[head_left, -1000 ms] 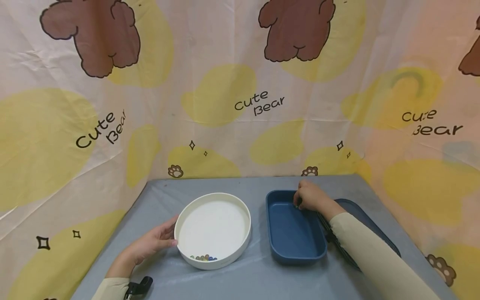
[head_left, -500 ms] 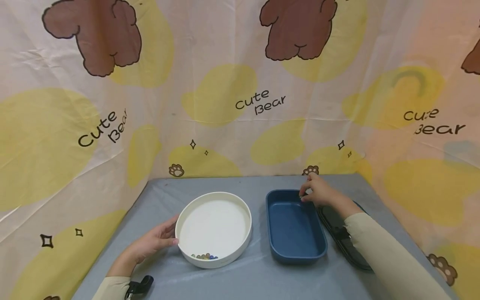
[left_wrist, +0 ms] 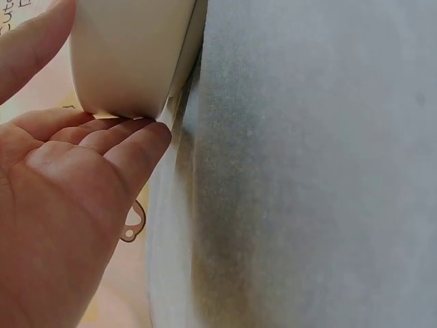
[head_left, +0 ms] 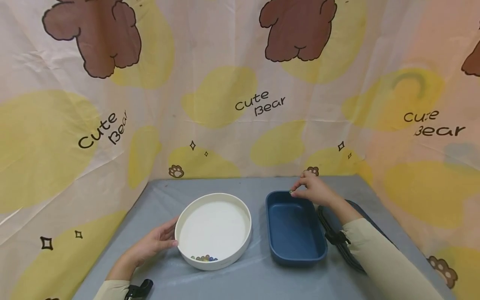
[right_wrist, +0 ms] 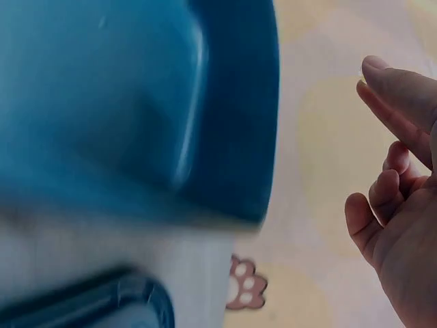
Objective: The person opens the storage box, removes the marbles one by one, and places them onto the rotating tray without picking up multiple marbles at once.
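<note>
A round white dish (head_left: 215, 225) has several glass marbles (head_left: 204, 258) gathered along its near side. My left hand (head_left: 155, 241) rests against the dish's left wall, thumb in front and fingers farther back. In the left wrist view, the fairly straight fingers (left_wrist: 130, 143) touch the outer wall. My right hand (head_left: 315, 191) is over the far right corner of a deep blue rectangular container (head_left: 296, 233). Its thumb and index finger pinch a small marble (head_left: 291, 192), mostly hidden between the fingertips; the other fingers are loosely bent.
A dark blue lid or tray (head_left: 354, 250) lies right of the blue container, partly under my right forearm. Grey-blue cloth (head_left: 255, 283) covers the table. A printed bear curtain (head_left: 213, 125) stands behind and along both sides.
My right hand first drew back right from the container, then came left again over its far rim, with the marble now showing at the fingertips. The left hand and dish stay put.
</note>
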Demonstrator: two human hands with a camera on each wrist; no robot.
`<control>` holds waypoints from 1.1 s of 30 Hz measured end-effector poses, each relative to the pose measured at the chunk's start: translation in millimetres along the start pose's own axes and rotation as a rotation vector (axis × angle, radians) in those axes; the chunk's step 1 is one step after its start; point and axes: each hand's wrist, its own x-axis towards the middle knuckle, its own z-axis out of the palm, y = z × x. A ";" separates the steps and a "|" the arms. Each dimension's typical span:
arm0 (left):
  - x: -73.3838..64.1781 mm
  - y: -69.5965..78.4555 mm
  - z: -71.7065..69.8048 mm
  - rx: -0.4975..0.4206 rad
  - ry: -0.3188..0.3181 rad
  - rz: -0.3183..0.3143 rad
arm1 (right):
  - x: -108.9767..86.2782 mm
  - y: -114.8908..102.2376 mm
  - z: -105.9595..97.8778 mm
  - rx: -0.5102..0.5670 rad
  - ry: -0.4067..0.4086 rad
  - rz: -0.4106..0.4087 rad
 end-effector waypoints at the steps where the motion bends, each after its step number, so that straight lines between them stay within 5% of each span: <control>1: -0.4 0.1 0.3 -0.002 0.008 0.002 | 2.2 -4.1 2.1 0.012 -0.003 -0.006; 13: -0.2 -2.2 0.8 -0.006 0.022 0.012 | 33.1 -75.7 37.6 0.130 -0.093 -0.081; 33: -3.2 0.0 0.0 0.047 0.005 -0.001 | 81.1 -131.6 106.1 -0.055 -0.207 -0.217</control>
